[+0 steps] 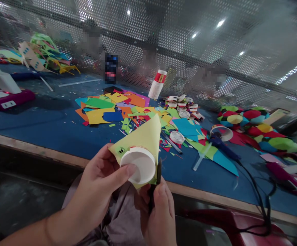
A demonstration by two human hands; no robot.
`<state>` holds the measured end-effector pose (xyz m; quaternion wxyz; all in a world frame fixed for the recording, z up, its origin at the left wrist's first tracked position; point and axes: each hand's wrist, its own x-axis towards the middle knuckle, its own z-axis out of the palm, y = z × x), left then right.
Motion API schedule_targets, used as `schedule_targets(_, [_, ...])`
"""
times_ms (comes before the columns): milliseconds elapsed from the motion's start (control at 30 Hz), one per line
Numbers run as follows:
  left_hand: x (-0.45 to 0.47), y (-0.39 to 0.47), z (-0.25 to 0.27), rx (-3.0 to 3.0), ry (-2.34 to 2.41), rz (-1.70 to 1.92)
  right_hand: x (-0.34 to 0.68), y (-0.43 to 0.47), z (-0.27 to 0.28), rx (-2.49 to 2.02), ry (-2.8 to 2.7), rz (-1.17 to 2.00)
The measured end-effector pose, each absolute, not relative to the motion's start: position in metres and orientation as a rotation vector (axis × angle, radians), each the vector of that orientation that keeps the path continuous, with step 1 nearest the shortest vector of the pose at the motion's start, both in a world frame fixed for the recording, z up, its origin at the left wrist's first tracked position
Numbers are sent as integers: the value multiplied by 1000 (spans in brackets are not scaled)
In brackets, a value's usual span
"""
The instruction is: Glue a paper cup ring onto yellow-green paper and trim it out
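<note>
My left hand [104, 177] is closed on a pale yellow paper piece [144, 136] with a pointed top and small drawn eyes at its left side. A white round paper cup bottom [138, 165] lies against the paper, my left thumb pressing into it. My right hand [161, 208] is wrapped round dark scissors [159, 172], whose handles are mostly hidden by the fingers. The blade points up along the right edge of the paper, close beside the cup bottom. Both hands are over my lap, in front of the table edge.
Coloured paper scraps [99, 116] cover the middle of the blue table [48, 126]. Stacked paper cups [157, 85] stand behind them. A glue gun [222, 147] with its cable lies at right, near finished colourful pieces [253, 119]. A red stool [245, 225] is below.
</note>
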<state>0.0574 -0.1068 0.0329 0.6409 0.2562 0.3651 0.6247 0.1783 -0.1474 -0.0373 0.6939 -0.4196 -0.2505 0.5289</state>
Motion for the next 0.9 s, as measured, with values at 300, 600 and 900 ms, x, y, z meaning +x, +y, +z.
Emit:
schedule_targets(300, [56,-108,30,590,843,1398,165,-146,-57,-963,-462,1028])
schedule_targets(600, [46,-100,34,675,777,1358,168,-145,-54,-877,-437,1207])
schedule_targets(900, [39,-91,30,659,792,1296,175,-134,-11,-705,-748,1361])
